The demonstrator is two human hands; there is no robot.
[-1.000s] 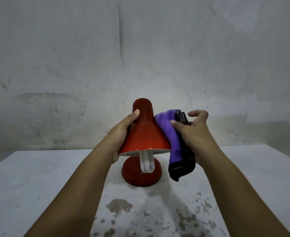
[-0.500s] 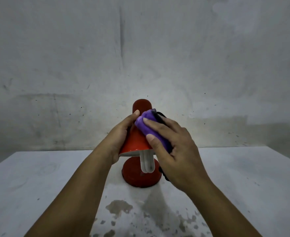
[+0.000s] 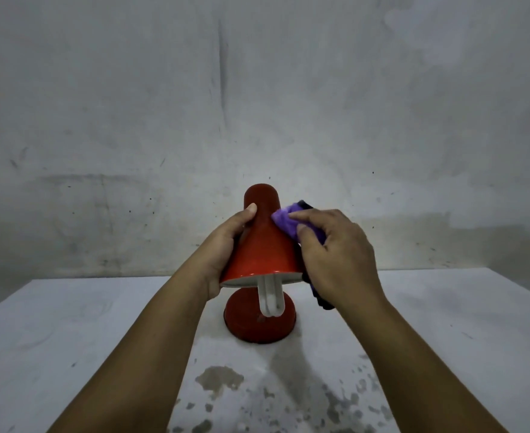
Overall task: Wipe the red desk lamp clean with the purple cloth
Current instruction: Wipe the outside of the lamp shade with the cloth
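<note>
The red desk lamp (image 3: 263,245) stands on a round red base near the middle of the white table (image 3: 70,323). Its cone shade tilts toward me and a white bulb sticks out below the rim. My left hand (image 3: 223,248) grips the shade's left side, thumb up near the neck. My right hand (image 3: 335,254) holds the bunched purple cloth (image 3: 284,220) and presses it against the upper right side of the shade. A dark end of the cloth hangs below that hand, beside the shade's rim.
A stained grey wall (image 3: 257,104) rises right behind the table. Dark worn patches (image 3: 220,379) mark the tabletop in front of the lamp base. The table's far edge runs just behind the lamp.
My right hand carried the cloth from the shade's right side across its front, then back to the upper right side. The left hand kept its hold.
</note>
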